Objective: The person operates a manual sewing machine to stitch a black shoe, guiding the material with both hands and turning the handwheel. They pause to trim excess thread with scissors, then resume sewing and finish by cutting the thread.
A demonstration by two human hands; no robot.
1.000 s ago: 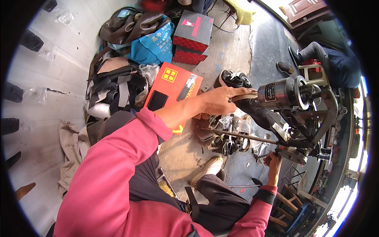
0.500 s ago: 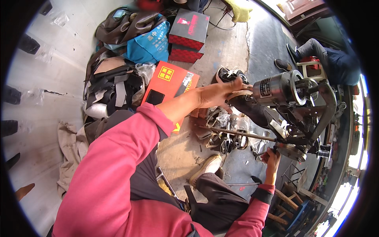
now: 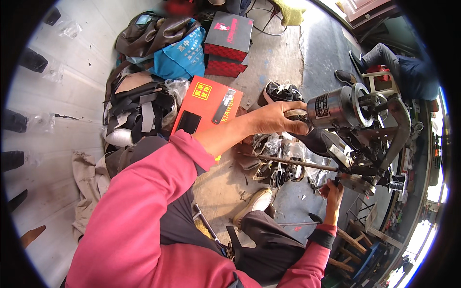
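My left hand (image 3: 276,119) is closed on a dark shoe (image 3: 317,140), its thumb and fingers at the pale, ridged sole edge. The shoe lies under the metal drum of a hand-cranked sewing machine (image 3: 331,106) and slants down to the right. Part of it is hidden by my hand and the machine. Lower down, my right hand (image 3: 332,193) has its fingers curled at the handle beside the machine's round wheel (image 3: 356,184). A long rod (image 3: 293,162) runs leftward from the machine.
Left of my arm, a red box (image 3: 199,103) carries a black phone (image 3: 189,122) and a dark blade-like strip (image 3: 224,108). Several shoes (image 3: 281,175) lie below the machine. Dark shoeboxes (image 3: 229,36) and a blue bag (image 3: 180,55) stand farther off. Another person (image 3: 408,72) sits at far right.
My left hand's fingers, spread before, have closed round the sole edge of the shoe. My right hand stays at the wheel with little shift. The strip on the red box shows more fully.
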